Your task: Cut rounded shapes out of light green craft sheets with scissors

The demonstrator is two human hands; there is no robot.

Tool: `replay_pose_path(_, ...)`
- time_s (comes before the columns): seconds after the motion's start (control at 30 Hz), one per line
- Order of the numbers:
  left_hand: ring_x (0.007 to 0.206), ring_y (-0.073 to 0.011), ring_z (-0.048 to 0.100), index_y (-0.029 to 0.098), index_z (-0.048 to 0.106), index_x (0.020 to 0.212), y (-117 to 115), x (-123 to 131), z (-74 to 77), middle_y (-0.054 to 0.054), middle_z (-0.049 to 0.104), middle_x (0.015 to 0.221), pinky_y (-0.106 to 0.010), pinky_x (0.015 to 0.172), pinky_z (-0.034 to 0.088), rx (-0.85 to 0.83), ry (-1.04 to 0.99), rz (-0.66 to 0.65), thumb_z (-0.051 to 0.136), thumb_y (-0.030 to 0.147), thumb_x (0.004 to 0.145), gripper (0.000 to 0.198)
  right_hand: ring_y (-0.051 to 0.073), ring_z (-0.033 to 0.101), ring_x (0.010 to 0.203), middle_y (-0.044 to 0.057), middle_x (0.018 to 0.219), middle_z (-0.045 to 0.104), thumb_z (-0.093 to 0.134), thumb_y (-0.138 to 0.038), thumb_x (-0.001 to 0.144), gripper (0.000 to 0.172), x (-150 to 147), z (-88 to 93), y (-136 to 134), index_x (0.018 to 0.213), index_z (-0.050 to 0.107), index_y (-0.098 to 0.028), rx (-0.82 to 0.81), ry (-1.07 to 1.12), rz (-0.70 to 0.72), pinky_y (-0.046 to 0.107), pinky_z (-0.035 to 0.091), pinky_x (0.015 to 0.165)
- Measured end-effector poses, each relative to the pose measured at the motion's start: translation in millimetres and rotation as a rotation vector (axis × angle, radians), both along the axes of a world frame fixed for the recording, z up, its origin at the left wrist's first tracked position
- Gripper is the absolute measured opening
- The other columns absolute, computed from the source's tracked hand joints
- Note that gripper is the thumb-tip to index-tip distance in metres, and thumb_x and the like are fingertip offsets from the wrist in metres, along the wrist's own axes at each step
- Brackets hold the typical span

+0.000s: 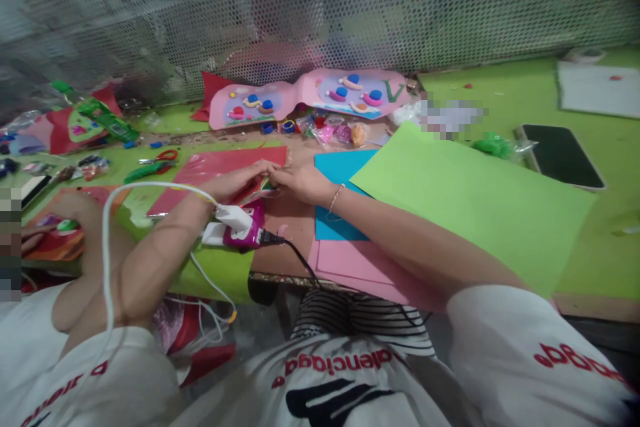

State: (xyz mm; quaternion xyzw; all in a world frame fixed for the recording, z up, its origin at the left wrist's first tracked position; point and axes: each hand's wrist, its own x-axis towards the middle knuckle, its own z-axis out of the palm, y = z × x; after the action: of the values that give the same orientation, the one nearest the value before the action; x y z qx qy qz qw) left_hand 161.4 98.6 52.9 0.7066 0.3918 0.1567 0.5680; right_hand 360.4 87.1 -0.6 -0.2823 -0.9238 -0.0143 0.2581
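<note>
Both hands together on a small packet over the tabletop

Small packet (269, 185): held at the fingertips, between left hand (245, 179) and right hand (303, 183), left of the blue sheet (340, 173). Both hands closed on it, fingers bent, meeting; exact finger placement hidden. Packet looks clear and shiny with green and white showing; contents can't be made out.

Left forearm passes over a smooth red sheet (187, 177); right forearm crosses the blue sheet and the big light-green sheet (480, 207). Sheets flat, straight-edged. Green one overlaps blue; pink sheets (345, 263) stick out below blue toward the near edge of the tabletop (287, 260).

Just nearside of the packet: boxy purple adapter (245, 233) with white plugs. Black cord (300, 257) runs from it over the near edge; white cable (107, 233) loops across the left forearm.

Toward the far edge: pink card (300, 95) with raised, rounded blue pieces, small wrapped lumps (340, 133) in front, perforated panel (320, 20) behind. Brown surface shows between adapter and blue sheet. Right part of the tabletop carries a flat, dark-screened phone (563, 155).
</note>
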Motion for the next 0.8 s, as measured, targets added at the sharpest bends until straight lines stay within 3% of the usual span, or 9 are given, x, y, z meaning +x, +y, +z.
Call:
replay_pose_path(0.2,0.129,-0.0252,0.04,0.02,0.061,0.106,7.2,-1.2,9.3,-0.009,0.051,0.13,-0.041,0.116,0.023,0.309,0.218,-0.088,0.048,0.052,0.087,0.04,0.019,0.059,0.086,0.013,0.098,0.065,0.04,-0.016,0.1,0.015,-1.2,3.8,-3.7,0.105,0.054,-0.012,0.129,-0.059,-0.009,0.028,0.039,0.064)
replay_pose_path(0.43,0.127,-0.0247,0.038,0.021,0.059,0.096,-4.0,2.1,20.9,-0.008,0.047,0.125,-0.041,0.117,0.022,0.488,0.326,-0.123,0.042,0.055,0.089,0.038,0.016,0.058,0.074,0.015,0.102,0.064,0.033,-0.013,0.101,0.024,5.6,11.6,-10.4,0.113,0.053,-0.008,0.298,-0.158,-0.004,0.026,0.035,0.053)
replay_pose_path(0.6,0.127,-0.0263,0.038,0.019,0.059,0.105,-9.0,5.0,24.9,-0.01,0.043,0.13,-0.043,0.116,0.024,0.56,0.405,-0.128,0.035,0.057,0.091,0.048,0.016,0.058,0.077,0.018,0.114,0.061,0.028,-0.012,0.101,0.031,11.5,24.6,-19.2,0.12,0.052,-0.008,0.278,-0.217,0.003,0.026,0.036,0.053)
replay_pose_path(0.8,0.126,-0.0219,0.039,0.02,0.056,0.114,-9.8,10.3,29.3,-0.008,0.043,0.13,-0.038,0.115,0.024,0.56,0.457,-0.2,0.027,0.058,0.093,0.052,0.019,0.058,0.083,0.018,0.115,0.06,0.027,-0.01,0.1,0.035,23.5,39.1,-27.4,0.124,0.052,-0.008,0.228,-0.224,-0.019,0.028,0.041,0.058)
